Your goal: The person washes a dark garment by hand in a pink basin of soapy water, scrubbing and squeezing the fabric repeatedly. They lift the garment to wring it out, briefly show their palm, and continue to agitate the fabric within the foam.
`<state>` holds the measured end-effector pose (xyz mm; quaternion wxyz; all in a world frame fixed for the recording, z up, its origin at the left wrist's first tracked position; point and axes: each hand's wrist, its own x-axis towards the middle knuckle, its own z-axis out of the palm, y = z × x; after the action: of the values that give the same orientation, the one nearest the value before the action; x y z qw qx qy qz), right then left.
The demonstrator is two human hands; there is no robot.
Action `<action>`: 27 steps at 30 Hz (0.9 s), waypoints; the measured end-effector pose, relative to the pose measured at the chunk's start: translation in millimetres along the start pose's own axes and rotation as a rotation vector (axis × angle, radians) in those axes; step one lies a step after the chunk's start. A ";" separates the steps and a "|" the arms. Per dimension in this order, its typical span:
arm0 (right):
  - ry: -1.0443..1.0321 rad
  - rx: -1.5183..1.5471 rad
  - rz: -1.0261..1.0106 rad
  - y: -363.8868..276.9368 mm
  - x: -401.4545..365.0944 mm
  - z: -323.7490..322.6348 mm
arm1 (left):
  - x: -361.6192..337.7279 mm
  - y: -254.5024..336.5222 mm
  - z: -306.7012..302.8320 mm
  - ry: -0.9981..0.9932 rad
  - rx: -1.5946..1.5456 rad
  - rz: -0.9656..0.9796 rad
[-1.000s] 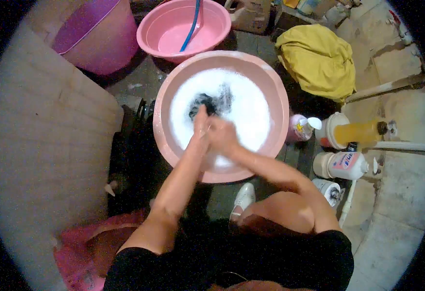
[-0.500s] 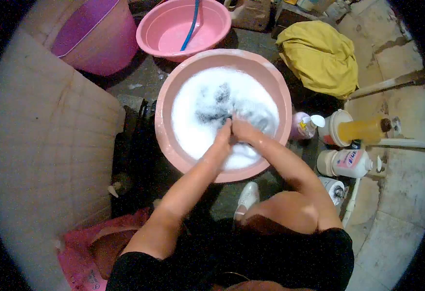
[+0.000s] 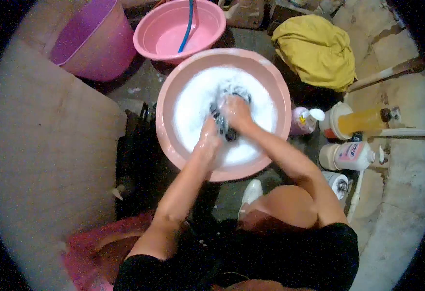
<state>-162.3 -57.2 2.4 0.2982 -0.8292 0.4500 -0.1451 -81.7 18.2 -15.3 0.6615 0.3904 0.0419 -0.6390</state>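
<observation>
A wide pink basin (image 3: 166,140) full of white suds (image 3: 193,104) stands in front of me. In its middle, a dark wet cloth (image 3: 229,133) bunches up out of the foam; its kind of garment cannot be made out. My left hand (image 3: 211,132) grips the cloth's near left side, its fingers partly hidden by cloth and suds. My right hand (image 3: 236,111) is closed over the upper part, foam clinging to its knuckles. Both hands are close together, with cloth between them.
Behind the basin are a smaller pink tub (image 3: 147,41) with a blue hose (image 3: 188,29) and a tall purple bucket (image 3: 108,53). Yellow cloth (image 3: 316,51) lies at upper right. A pump bottle (image 3: 303,121), an amber bottle (image 3: 363,122) and a white bottle (image 3: 353,156) line the right wall.
My hands have moved from pressed together in the foam to slightly apart, the right one farther up, the left one lower left. More of the dark cloth shows above the suds.
</observation>
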 end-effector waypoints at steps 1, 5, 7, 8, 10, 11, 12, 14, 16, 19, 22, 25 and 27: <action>0.224 -0.039 -0.228 -14.0 -18.1 10.8 | -9.8 2.9 8.2 0.047 0.016 0.058; 0.018 0.213 -0.348 -63.8 -57.9 7.9 | 67.5 -10.3 -111.1 -0.339 -0.136 -0.119; 0.009 0.066 -0.114 -12.8 -16.9 12.3 | 40.9 -14.9 -57.0 -0.089 -0.008 -0.041; -0.021 -0.035 0.098 8.1 6.9 -2.5 | 6.8 -15.8 -3.2 0.174 0.100 0.002; 0.105 0.076 0.051 19.7 1.0 9.4 | 0.4 -9.9 5.1 0.172 0.198 0.004; 0.195 0.056 -0.087 14.3 -2.6 11.6 | 3.2 -2.5 7.6 0.163 0.146 0.034; 0.285 0.045 -0.219 1.5 -15.5 22.0 | 4.9 9.4 1.7 0.158 0.104 0.060; 0.001 0.155 -0.347 -57.6 -55.3 13.1 | -7.4 39.6 -18.0 -0.016 0.047 -0.083; 0.148 0.180 -0.441 -54.0 -43.6 8.0 | 14.1 26.0 -44.0 0.047 0.202 -0.032; -0.110 -0.045 0.054 39.4 26.6 22.2 | 10.2 16.6 7.4 0.201 0.130 0.176; -0.174 -0.050 0.175 51.5 29.6 13.3 | 17.7 49.0 5.6 0.087 0.464 0.082; -0.087 -0.008 -0.065 31.4 20.2 5.0 | 26.3 85.5 -16.5 -0.108 0.318 -0.055; -0.162 -0.008 -0.301 20.1 8.8 21.4 | 56.7 71.5 -47.6 0.070 0.280 0.049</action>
<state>-159.9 -65.1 -27.2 0.3053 -0.8973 0.2959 -0.1188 12.4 -9.5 -46.5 0.6139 0.5017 -0.0341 -0.6084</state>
